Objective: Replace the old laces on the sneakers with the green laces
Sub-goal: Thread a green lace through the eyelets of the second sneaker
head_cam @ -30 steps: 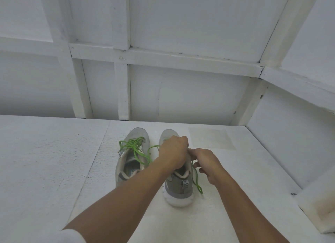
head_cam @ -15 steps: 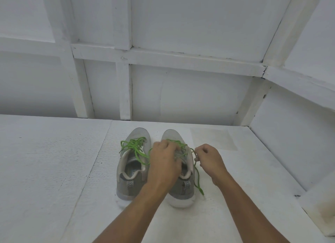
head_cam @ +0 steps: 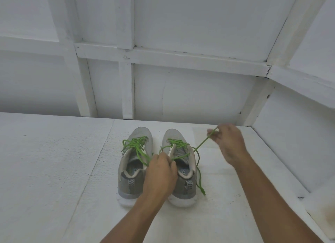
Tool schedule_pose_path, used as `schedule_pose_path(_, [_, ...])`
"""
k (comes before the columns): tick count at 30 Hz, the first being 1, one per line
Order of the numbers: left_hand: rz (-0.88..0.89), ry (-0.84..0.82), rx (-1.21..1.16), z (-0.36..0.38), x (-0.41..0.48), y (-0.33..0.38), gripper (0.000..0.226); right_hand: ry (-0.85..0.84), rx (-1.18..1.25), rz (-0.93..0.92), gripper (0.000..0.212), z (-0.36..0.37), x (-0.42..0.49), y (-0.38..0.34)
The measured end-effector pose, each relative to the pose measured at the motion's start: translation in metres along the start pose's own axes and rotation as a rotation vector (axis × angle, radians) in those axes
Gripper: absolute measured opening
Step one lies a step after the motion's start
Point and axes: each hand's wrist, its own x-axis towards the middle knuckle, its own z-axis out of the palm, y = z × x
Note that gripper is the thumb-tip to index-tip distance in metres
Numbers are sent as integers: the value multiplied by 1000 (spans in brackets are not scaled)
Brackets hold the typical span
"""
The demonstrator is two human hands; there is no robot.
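Now, on the tabletop [head_cam: 54,170], we could tip the right-of-centre sneaker [head_cam: 183,186] if our right hand [head_cam: 228,144], pinching its green lace [head_cam: 203,143] taut toward the right, outpulls our left hand [head_cam: 159,175] gripping strands at the collar.

Both sneakers [head_cam: 143,134] are light grey, with white soles [head_cam: 183,201] and a beige lining at the collar. Their laces [head_cam: 137,143] are bright green. Each heel tab [head_cam: 131,183] has a black-and-white chevron pattern. The insole label [head_cam: 135,170] is light blue. The table surface [head_cam: 54,170] and the wall panels [head_cam: 199,97] are white.
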Motion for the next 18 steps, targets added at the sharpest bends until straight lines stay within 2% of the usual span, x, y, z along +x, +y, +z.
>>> schedule_pose_path(2, [-21, -1, 13, 0, 3, 1, 17, 30, 227, -15, 24, -6, 12, -24])
schedule_pose_path(4, [-53, -13, 7, 2, 6, 0, 20, 29, 283, -38, 26, -11, 17, -40])
schedule_pose_path(6, [-89, -37, -11, 4, 10, -2, 23, -16, 46, -110, 26, -12, 14, -38])
schedule_pose_path(7, [-100, -50, -15, 5, 12, -3, 25, -69, -178, -161, 23, -12, 10, -32])
schedule_pose_path(9, [-98, -49, -11, 8, 18, -2, 26, -251, -688, -232, 9, -15, 0, -12])
schedule_pose_path(11, [-84, -24, -7, 9, 23, -1, 25, -425, -1015, -212, 11, -20, -10, 12])
schedule_pose_path(13, [-73, 1, -1, 12, 25, -1, 24, -483, -1106, -198, 11, -22, -17, 30])
schedule_pose_path(15, [-72, 17, -3, 14, 27, -2, 24, -479, -1086, -197, 5, -20, -24, 37])
schedule_pose_path(18, [-62, 48, -6, 16, 27, -5, 26, -438, -1014, -194, 13, -20, -27, 36])
